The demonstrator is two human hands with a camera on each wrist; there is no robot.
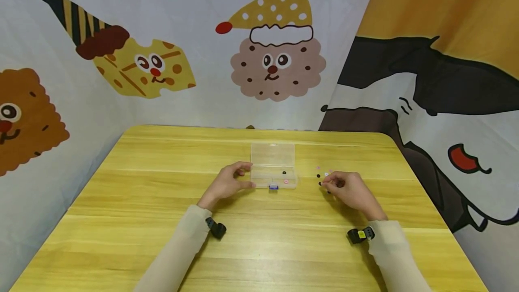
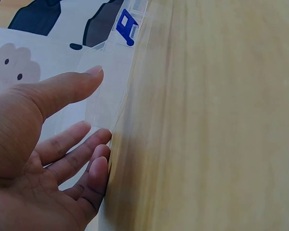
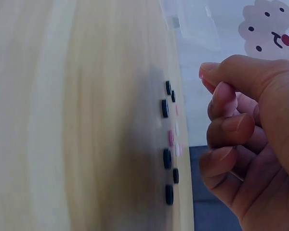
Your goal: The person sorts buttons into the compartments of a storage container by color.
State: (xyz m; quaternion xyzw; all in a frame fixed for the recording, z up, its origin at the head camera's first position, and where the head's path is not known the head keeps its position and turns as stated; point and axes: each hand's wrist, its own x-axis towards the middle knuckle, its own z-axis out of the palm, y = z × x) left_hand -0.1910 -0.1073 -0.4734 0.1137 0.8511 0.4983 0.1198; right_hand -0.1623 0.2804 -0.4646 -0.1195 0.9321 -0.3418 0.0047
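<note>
A clear plastic box [image 1: 259, 184] with a blue latch [image 1: 273, 187] lies on the table with its lid [image 1: 272, 154] raised. In it are a black button [image 1: 284, 172] and a pink button [image 1: 285, 181]. Beside its left end, my left hand [image 1: 229, 181] rests with thumb and fingers spread apart, touching the box. My right hand [image 1: 348, 188] hovers over the loose buttons, thumb and index finger pinching a small pinkish button mostly hidden by the fingertips. Several black buttons [image 3: 167, 159] and pink or white buttons [image 3: 171, 138] lie below it.
The wood-grained table [image 1: 251, 256] reaches back to a hanging cloth [image 1: 170, 111] printed with cartoon biscuits and other figures. Dark wrist cameras [image 1: 216, 229] are strapped to both wrists over pale sleeves [image 1: 182, 238].
</note>
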